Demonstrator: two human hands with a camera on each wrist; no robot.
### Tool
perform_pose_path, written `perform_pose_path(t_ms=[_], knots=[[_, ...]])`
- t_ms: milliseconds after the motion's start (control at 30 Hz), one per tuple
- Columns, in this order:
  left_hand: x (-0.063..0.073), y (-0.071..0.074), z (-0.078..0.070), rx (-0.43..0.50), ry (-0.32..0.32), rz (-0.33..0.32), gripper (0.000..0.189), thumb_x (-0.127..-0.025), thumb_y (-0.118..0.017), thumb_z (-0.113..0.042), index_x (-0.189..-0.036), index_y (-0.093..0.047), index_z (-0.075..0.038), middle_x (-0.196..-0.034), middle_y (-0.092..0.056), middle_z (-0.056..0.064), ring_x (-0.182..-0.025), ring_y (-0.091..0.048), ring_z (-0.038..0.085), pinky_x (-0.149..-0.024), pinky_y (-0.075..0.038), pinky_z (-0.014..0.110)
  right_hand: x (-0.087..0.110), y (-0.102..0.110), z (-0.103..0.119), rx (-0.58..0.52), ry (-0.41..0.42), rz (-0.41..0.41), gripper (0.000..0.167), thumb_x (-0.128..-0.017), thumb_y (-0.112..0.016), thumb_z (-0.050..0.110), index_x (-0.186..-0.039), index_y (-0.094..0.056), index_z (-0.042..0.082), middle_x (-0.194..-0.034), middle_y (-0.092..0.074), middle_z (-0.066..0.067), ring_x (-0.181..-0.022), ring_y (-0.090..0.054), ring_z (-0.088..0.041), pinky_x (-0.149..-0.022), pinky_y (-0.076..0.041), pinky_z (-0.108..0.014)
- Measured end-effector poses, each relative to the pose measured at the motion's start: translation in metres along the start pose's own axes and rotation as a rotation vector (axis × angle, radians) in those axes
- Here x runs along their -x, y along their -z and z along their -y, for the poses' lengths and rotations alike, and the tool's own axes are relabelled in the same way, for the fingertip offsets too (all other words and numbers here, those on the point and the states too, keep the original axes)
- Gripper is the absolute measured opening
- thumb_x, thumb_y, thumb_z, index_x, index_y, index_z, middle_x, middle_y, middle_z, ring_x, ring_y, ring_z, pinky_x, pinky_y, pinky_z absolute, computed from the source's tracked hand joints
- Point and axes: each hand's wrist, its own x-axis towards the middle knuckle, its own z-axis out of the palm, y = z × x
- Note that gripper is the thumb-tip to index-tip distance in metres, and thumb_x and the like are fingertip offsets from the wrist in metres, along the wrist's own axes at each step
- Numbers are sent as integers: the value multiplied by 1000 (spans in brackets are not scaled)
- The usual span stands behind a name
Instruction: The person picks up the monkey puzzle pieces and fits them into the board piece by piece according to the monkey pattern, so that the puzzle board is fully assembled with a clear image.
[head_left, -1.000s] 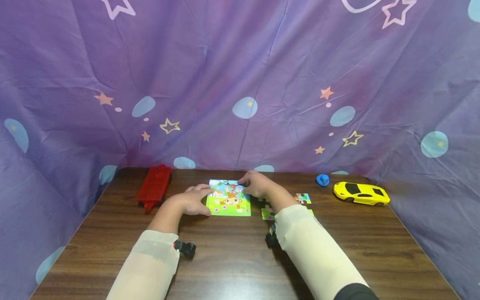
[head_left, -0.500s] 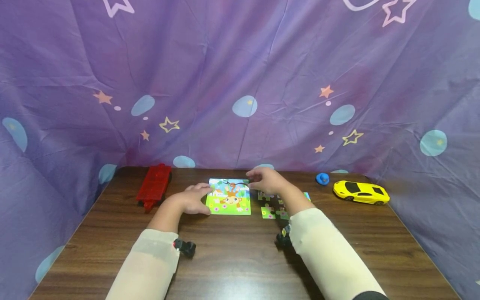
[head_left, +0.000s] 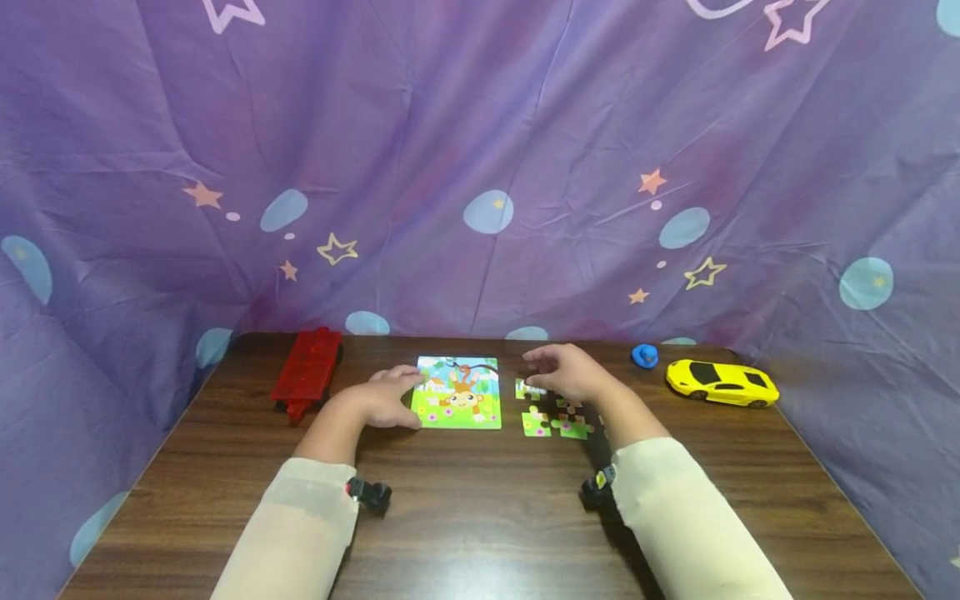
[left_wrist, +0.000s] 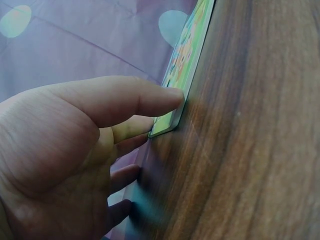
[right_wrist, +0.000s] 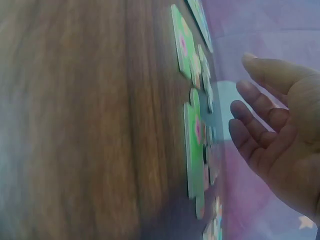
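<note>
On the table lies a square puzzle board [head_left: 459,393] with a bright picture of a monkey hanging by its tail. My left hand [head_left: 386,398] rests at its left side, the fingers fairly straight and the thumb touching the near left corner, as the left wrist view shows. Loose jigsaw pieces [head_left: 536,423] lie right of the board, several of them with green grass and flowers. Above these hovers my right hand [head_left: 573,373], its fingers slightly bent and apart, with nothing in them. That hand hides some of the pieces from the head view.
A red toy flatbed trailer [head_left: 309,368] stands at the back left of the wooden table [head_left: 465,517]. Toward the back right are a small blue hat-shaped toy [head_left: 644,356] and a yellow toy car [head_left: 722,383]. Behind hangs a purple curtain [head_left: 420,167].
My right hand has left the board's upper right corner and moved right, over the loose pieces. More of the board's picture shows now. The left hand has stayed in place.
</note>
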Motion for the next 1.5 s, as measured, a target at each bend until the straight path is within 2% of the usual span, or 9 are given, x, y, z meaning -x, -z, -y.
perform_pose_path(t_ms=[167,433,533,633,733,867,967,1300,1500], knots=[[-1,0,1,-7,-9,-2,92,-87,-80,-35,-167,-39,-19,-178,-25,6,-164,-21,40,-130,-27,67,1,2,-6,18,-37,57,51,-96,-80,25,-144,-67,13,-137,-74,-11,-124,-69,-30,-91,-62,-40],[0,1,0,-12,-22,2,92,-87,-80,-35,-167,-38,-18,-178,-24,6,-164,-20,40,-130,-26,67,-2,-1,-7,50,-4,106,54,-89,-85,14,-140,-69,8,-137,-73,-13,-123,-68,-33,-105,-59,-48],[1,1,-1,-13,-21,7,92,-87,-79,-35,-167,-38,-17,-178,-24,7,-164,-20,40,-130,-25,67,-2,-3,-4,54,-30,121,53,-89,-83,10,-140,-70,8,-136,-73,-15,-119,-69,-31,-92,-63,-42],[2,2,-2,-16,-22,10,92,-87,-78,-36,-168,-38,-17,-179,-23,7,-165,-19,40,-131,-24,67,-2,-4,-1,43,-63,132,52,-89,-82,6,-139,-70,8,-130,-72,-16,-100,-70,-28,-69,-62,-37],[2,2,-2,-18,-27,9,92,-87,-77,-35,-168,-37,-16,-178,-23,8,-165,-18,41,-131,-23,67,-4,-4,1,71,-34,119,53,-85,-82,3,-137,-72,6,-118,-73,-13,-87,-65,-21,-64,-57,-32],[1,1,-2,-20,-20,10,91,-87,-77,-34,-168,-38,-17,-179,-23,7,-165,-18,40,-132,-23,65,-7,-5,2,121,60,89,54,-78,-82,-1,-132,-73,0,-106,-73,-10,-89,-62,-18,-80,-55,-32],[0,0,-1,-19,-16,10,92,-87,-77,-35,-168,-38,-17,-178,-23,6,-164,-19,39,-131,-24,65,-8,-6,2,114,76,78,53,-78,-82,-2,-130,-73,0,-105,-71,-10,-91,-62,-19,-84,-56,-37],[0,-1,1,-19,-21,8,91,-87,-78,-35,-167,-38,-17,-178,-24,7,-164,-20,40,-131,-26,66,-5,-10,8,66,14,34,28,-97,-74,10,-124,-76,16,-122,-77,-6,-109,-70,-23,-100,-58,-47],[2,2,-1,-10,-23,3,92,-86,-81,-35,-167,-40,-17,-178,-25,7,-163,-22,40,-130,-27,67,-6,-13,24,-38,67,40,26,-99,-73,14,-125,-76,17,-122,-78,-4,-113,-70,-21,-105,-57,-47]])
